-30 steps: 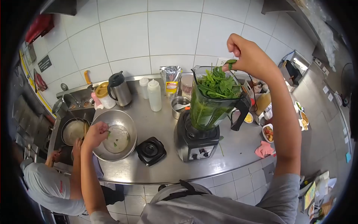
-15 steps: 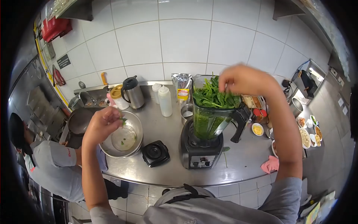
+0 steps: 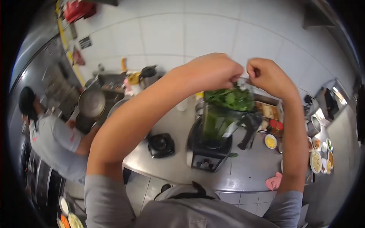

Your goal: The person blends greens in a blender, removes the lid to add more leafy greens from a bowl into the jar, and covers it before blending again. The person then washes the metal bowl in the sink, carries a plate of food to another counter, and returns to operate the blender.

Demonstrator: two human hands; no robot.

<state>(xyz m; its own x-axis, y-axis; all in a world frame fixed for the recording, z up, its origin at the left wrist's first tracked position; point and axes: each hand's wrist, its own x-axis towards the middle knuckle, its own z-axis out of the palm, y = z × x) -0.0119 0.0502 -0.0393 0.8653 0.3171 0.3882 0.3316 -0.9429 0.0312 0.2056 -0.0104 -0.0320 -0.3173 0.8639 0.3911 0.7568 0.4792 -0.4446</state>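
Left hand (image 3: 224,72) shifted over blender jar (image 3: 216,123); leafy greens (image 3: 230,99) dark, heaped; right hand (image 3: 268,76) just apart; grips unclear

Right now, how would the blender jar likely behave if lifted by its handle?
The blender jar would probably feel fairly heavy, with leaves packed above green contents. Its straight walls suggest stiffness. With the black lid off, leaves might spill if it tipped.
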